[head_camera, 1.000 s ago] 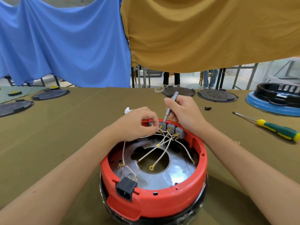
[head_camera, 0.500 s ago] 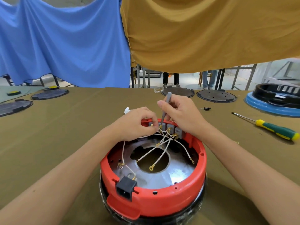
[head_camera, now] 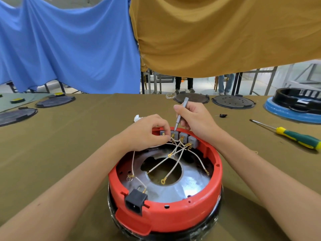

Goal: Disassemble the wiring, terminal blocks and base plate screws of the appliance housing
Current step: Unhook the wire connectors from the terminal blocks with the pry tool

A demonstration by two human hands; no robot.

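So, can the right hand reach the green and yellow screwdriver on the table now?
Probably yes, but not at once: the right hand grips a thin grey driver. The screwdriver lies on its side, nothing between.

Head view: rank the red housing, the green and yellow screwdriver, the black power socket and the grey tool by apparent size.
1. red housing
2. green and yellow screwdriver, though farther away
3. black power socket and grey tool: too alike, and the right hand hides part of the tool.

Two bare forearms, left hand (head_camera: pixel 147 132) and right hand (head_camera: pixel 195 119) ungloved, sleeveless.
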